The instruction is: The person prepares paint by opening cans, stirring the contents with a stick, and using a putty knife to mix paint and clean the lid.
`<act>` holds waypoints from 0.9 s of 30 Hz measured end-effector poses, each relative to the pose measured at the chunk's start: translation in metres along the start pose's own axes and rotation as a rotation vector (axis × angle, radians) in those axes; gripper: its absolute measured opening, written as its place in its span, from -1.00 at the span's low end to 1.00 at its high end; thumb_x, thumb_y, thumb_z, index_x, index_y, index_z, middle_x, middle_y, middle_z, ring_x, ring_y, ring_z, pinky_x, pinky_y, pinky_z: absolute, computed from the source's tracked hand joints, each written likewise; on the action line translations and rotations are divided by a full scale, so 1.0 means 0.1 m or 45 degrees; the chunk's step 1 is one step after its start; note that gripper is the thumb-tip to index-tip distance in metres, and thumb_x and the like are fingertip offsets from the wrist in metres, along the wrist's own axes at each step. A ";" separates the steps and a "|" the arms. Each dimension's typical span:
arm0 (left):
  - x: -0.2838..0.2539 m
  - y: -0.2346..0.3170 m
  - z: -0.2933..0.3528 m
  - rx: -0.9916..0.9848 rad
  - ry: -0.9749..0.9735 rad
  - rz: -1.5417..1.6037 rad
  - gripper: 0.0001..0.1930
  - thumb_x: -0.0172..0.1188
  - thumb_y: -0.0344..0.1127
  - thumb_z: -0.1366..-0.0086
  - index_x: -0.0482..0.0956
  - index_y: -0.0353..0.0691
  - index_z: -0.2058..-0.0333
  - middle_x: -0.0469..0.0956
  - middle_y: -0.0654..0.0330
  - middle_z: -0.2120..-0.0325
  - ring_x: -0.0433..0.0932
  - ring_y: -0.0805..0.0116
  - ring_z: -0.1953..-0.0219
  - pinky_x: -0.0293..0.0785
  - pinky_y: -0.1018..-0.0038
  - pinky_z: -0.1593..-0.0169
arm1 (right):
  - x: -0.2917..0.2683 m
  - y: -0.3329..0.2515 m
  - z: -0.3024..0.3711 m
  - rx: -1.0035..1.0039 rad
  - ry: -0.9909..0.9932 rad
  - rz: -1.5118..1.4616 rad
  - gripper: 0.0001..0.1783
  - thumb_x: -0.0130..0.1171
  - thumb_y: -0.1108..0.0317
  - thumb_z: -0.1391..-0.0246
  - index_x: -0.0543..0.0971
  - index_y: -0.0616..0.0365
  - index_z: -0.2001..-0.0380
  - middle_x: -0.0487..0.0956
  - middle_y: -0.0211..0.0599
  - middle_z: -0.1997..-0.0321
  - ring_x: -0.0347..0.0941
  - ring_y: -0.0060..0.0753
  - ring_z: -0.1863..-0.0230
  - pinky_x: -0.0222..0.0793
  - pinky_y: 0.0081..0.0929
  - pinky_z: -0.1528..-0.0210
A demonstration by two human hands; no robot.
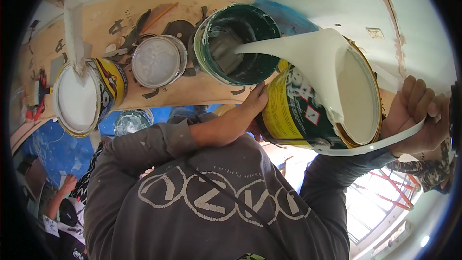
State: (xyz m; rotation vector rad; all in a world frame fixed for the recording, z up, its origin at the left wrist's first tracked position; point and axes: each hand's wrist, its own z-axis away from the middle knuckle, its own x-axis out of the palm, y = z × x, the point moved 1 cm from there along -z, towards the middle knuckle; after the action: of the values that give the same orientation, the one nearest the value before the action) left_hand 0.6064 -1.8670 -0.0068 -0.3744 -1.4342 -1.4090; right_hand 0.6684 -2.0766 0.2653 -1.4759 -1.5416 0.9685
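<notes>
I hold a yellow and green paint bucket (284, 110) tilted to the left. Its mouth is full of white paint, and a thick stream of the paint (303, 50) runs over the rim into a dark green bucket (265, 29) on the table. My left hand (236, 121) is closed against the tilted bucket's lower end, its thumb showing on the side and most fingers hidden beneath. My right hand (417, 113) grips the white plastic handle (375, 148), fingers wrapped round it. Grey matter shows in the bottom of the green bucket.
Left on the wooden table (192, 94) stand a bucket of white paint (79, 101) with a whitened stick in it and a round white-topped tub (156, 61). A blue plastic bag (288, 17) lies behind. Another person (72, 216) is lower left; a camouflage sleeve (423, 171) is at right.
</notes>
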 end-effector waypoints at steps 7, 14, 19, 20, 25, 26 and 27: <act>0.02 0.06 0.08 0.012 -0.110 0.138 -0.22 -0.27 0.21 -0.59 -0.39 0.02 -0.52 0.40 0.03 -0.04 0.55 0.37 0.25 0.56 0.38 0.12 | -0.17 -0.06 -0.04 0.034 -0.059 -0.053 -0.67 -0.04 0.37 -0.25 0.27 -0.02 0.63 0.02 -0.52 0.78 -0.16 -0.57 0.59 -0.12 -0.44 0.35; 0.04 0.13 0.11 -0.028 -0.169 0.169 -0.22 -0.25 0.22 -0.59 -0.40 0.05 -0.52 0.40 0.03 -0.05 0.54 0.37 0.21 0.57 0.35 0.08 | 0.47 0.06 -0.18 -0.237 0.999 0.580 -0.38 0.08 0.12 -0.35 0.01 -0.19 0.73 -0.02 -0.66 0.87 -0.24 -0.67 0.79 -0.25 -0.55 0.72; 0.07 0.16 0.12 0.030 -0.194 0.083 -0.18 -0.22 0.21 -0.58 -0.41 -0.04 -0.52 0.40 0.02 -0.07 0.54 0.38 0.21 0.58 0.39 0.12 | 0.01 -0.20 -0.14 -0.170 -0.038 0.330 -0.39 0.06 0.13 -0.36 0.01 -0.19 0.73 -0.04 -0.67 0.87 -0.25 -0.68 0.79 -0.26 -0.56 0.72; 0.07 0.17 0.12 0.044 -0.198 0.065 -0.17 -0.21 0.21 -0.58 -0.42 -0.05 -0.52 0.40 0.01 -0.07 0.54 0.38 0.21 0.58 0.41 0.13 | 0.01 -0.22 -0.13 -0.192 -0.020 0.375 -0.39 0.04 0.12 -0.36 0.02 -0.19 0.73 -0.04 -0.67 0.87 -0.25 -0.68 0.79 -0.26 -0.56 0.72; 0.12 0.27 0.16 0.088 -0.190 0.072 -0.17 -0.15 0.12 -0.59 -0.43 -0.08 -0.52 0.37 0.02 -0.18 0.54 0.39 0.14 0.59 0.46 0.15 | 0.46 -0.18 -0.22 -0.322 0.839 0.687 -0.40 -0.01 0.08 -0.39 0.06 -0.19 0.75 -0.07 -0.69 0.86 -0.25 -0.69 0.79 -0.26 -0.56 0.71; 0.14 0.28 0.17 0.106 -0.190 0.084 -0.17 -0.14 0.11 -0.60 -0.43 -0.09 -0.52 0.35 0.03 -0.20 0.54 0.39 0.12 0.59 0.47 0.15 | 0.47 -0.19 -0.22 -0.329 0.843 0.684 -0.40 -0.02 0.07 -0.40 0.06 -0.19 0.75 -0.07 -0.69 0.86 -0.25 -0.69 0.79 -0.26 -0.56 0.70; 0.14 0.28 0.18 0.111 -0.200 0.078 -0.18 -0.15 0.10 -0.60 -0.42 -0.10 -0.52 0.34 0.03 -0.22 0.54 0.39 0.10 0.59 0.47 0.14 | 0.20 -0.30 -0.20 -0.299 0.439 0.561 -0.40 -0.02 0.07 -0.40 0.07 -0.19 0.75 -0.07 -0.69 0.86 -0.25 -0.69 0.79 -0.26 -0.56 0.70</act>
State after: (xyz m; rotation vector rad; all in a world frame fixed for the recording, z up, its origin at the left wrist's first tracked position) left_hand 0.6156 -1.8500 0.0236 -0.4778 -1.5926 -1.2863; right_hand 0.6740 -2.0580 0.3013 -2.0852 -1.1296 0.7316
